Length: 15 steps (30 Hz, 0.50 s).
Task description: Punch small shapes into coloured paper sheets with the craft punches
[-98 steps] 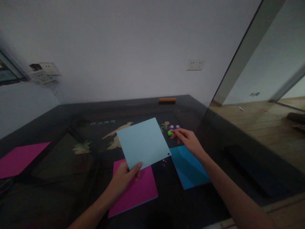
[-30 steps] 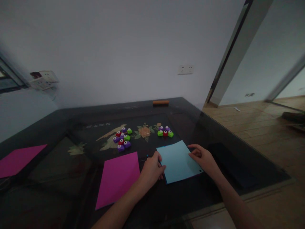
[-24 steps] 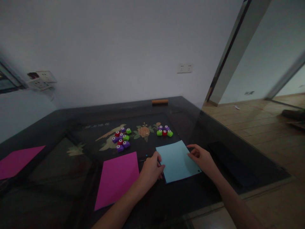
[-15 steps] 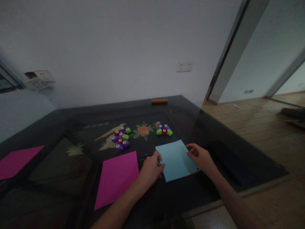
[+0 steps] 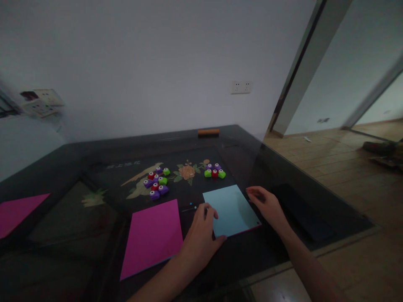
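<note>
A light-blue square card (image 5: 233,209) lies on the dark table, with pink showing along its lower edge and a small dark dot at its lower right corner. My left hand (image 5: 203,233) is at its left side, thumb spread from the curled fingers, with the thumb tip by the near left corner. My right hand (image 5: 266,205) is just off the card's right edge, fingers loosely bent and holding nothing visible. Left of my left hand lies a pink square card (image 5: 154,237). Between the cards are tiny blue and white dots (image 5: 191,204) beside a thin, blurred line.
Purple, red and green eye-shaped pieces (image 5: 156,182) form a cluster at left, and a smaller group (image 5: 214,171) sits behind the blue card. Another pink sheet (image 5: 22,212) is at far left. A brown cylinder (image 5: 208,132) lies at the back; a dark flat object (image 5: 302,212) lies at right.
My left hand has let go of the blue card's left edge and spread its thumb toward the near corner. My right fingers have come off the right edge. The view has shifted slightly.
</note>
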Each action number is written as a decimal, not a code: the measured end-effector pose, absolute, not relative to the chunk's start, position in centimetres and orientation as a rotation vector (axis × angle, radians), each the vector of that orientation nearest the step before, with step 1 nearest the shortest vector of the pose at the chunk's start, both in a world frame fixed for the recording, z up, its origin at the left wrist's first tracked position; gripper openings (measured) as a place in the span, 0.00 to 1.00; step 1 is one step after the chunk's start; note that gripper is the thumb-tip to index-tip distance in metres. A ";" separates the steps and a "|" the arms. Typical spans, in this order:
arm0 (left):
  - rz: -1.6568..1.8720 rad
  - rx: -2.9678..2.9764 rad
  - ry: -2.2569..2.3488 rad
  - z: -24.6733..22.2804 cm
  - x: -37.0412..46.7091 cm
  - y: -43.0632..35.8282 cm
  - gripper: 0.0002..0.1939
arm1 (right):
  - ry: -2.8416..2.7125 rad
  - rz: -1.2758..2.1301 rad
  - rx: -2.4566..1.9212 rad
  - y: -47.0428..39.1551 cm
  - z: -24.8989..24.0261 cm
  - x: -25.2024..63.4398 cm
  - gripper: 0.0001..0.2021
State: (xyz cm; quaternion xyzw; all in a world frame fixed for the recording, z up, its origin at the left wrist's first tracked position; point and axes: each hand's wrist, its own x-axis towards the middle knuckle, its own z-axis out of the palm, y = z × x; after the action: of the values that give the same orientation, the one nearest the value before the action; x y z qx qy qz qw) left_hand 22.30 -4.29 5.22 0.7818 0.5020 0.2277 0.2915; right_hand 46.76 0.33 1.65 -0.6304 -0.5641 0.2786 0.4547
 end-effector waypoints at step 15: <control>0.595 2.081 1.281 3.1 22.7 -4.3 0.21 | -1.234 0.884 -1.413 0.3 1.4 46.7 0.16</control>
State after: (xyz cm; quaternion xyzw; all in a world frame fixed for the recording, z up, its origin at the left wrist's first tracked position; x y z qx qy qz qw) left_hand 22.73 -4.28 3.11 0.7870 0.4846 0.2250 0.3083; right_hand 46.71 0.29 1.37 -0.5867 -0.5121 0.3668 0.5089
